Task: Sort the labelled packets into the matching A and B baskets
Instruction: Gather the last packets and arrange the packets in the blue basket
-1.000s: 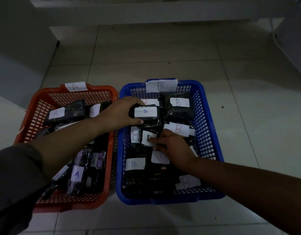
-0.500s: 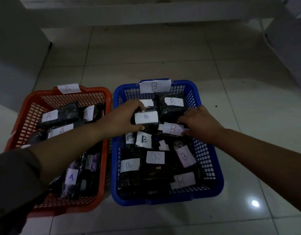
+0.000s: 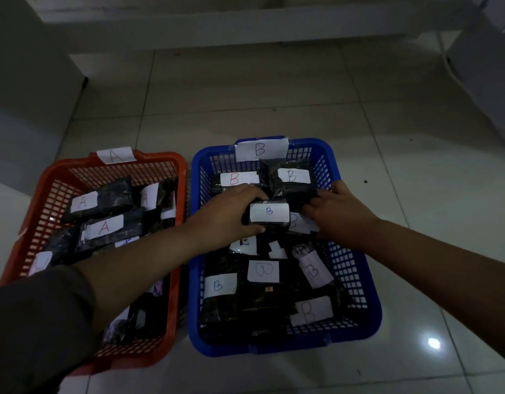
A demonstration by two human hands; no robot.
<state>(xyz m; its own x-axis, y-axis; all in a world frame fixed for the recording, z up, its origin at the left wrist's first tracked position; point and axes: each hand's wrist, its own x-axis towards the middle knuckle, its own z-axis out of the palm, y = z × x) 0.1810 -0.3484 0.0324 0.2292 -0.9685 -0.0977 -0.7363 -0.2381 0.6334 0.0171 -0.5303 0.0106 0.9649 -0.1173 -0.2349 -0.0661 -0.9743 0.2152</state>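
Left hand [image 3: 228, 214] grips B packet [image 3: 269, 213]; right hand's [image 3: 338, 209] fingertips hidden, grip unclear.

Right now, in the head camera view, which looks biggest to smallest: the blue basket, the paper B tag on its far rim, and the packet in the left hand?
1. Blue basket, by far the largest.
2 and 3. The B tag on the rim and the packet held by the left hand look alike in size; the hand hides part of the packet, so I won't rank them.
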